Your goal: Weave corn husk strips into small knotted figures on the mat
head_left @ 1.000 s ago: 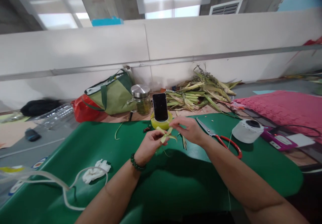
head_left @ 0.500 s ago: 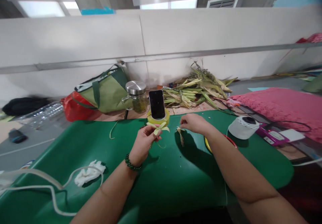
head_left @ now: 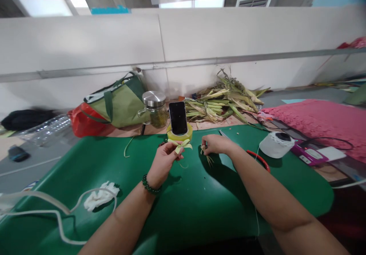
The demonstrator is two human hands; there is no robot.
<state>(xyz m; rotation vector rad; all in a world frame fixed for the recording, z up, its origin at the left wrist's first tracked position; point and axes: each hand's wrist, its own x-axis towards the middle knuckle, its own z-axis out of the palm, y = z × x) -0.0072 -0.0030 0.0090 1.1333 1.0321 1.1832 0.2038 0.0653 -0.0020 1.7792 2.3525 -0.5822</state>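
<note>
My left hand [head_left: 165, 158], with a dark green bead bracelet on its wrist, pinches a small bow [head_left: 183, 146] of pale green husk strips. A thin strand hangs below the bow. To the right, my right hand [head_left: 215, 145] is low over the table, its fingers closed on the top of a small bundle of dry, straw-coloured stems [head_left: 209, 159]. The stems' loose ends point down towards me. Partly hidden under my right forearm lies a tool with a red looped handle [head_left: 262, 161]; a metal tip [head_left: 223, 133] shows beyond the wrist.
A phone [head_left: 178, 118] leans on a yellow tape roll [head_left: 188, 133] before a glass jar mug [head_left: 158, 117]. Corn husks [head_left: 220, 100] are heaped behind. A white thread spool [head_left: 275, 146] stands right; crumpled tissue [head_left: 101, 196] and a white cable [head_left: 60, 224] lie left on the green table [head_left: 183, 217].
My right hand has moved slightly left and down, and its fingers now close on the stem bundle, whose loose ends have swung right. My left hand keeps the bow almost in place.
</note>
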